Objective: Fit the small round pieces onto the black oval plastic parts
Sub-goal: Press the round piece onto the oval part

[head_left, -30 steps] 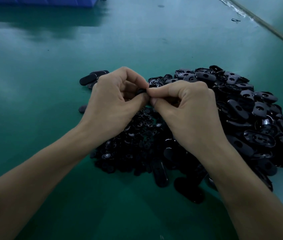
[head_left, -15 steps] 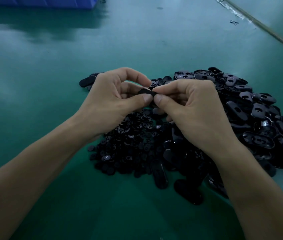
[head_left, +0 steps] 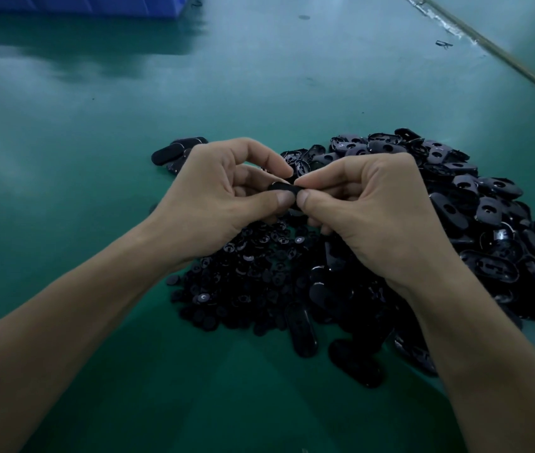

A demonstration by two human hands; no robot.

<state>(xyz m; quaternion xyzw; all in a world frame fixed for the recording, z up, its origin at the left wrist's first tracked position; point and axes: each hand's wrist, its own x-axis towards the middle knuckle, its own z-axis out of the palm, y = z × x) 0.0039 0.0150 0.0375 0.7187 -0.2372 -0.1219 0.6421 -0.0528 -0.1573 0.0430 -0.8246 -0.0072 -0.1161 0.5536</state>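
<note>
2 hands pinch 1 black oval part over the heaps on the green table.

The left hand [head_left: 214, 197] grips the left end of the oval part [head_left: 284, 187] between thumb and curled fingers. The right hand [head_left: 374, 217] pinches its right end between thumb and forefinger, and the 2 thumb tips lie just beside each other on its near edge. The fingers hide most of the part, so I cannot tell whether a round piece sits in it. Under the hands, a pile of small round pieces [head_left: 253, 276] lies on the table [head_left: 96, 158]. On its right it runs into a larger heap of oval parts [head_left: 488, 223] that reaches the frame's right edge. A few loose ovals [head_left: 169, 153] lie just behind the left hand. A blue bin [head_left: 79, 4] stands at the far left of the table.
</note>
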